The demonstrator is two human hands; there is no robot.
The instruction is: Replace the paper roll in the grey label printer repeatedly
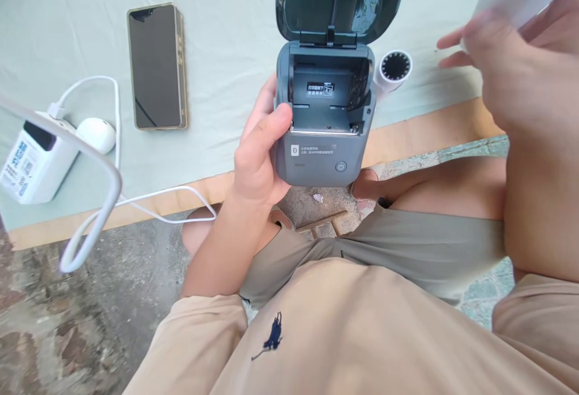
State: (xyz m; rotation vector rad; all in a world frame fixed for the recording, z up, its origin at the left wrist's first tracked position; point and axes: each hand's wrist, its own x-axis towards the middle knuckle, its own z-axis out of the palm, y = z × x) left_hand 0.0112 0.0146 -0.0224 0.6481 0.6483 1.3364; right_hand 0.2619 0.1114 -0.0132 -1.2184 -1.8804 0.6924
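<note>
My left hand point(262, 148) grips a grey-blue portable label printer point(312, 163) by its left side, thumb near the rim of the bay. The printer's dark glossy lid point(330, 3) stands wide open, and no roll sits in the bay point(321, 111). At the upper right, my right hand point(515, 69) is closed around a white paper roll point(525, 0), partly hidden by fingers and cut off by the frame edge. Whether it holds one roll or two I cannot tell. A smaller white roll point(392, 75) with a black toothed core stands on the table, just right of the printer.
A phone point(156, 69) lies on the pale green tablecloth point(217, 51). To its left are a white charger block point(47, 160), a round white case point(96, 135) and a white cable point(176, 190) looping over the wooden table edge point(416, 135). My knees are under that edge.
</note>
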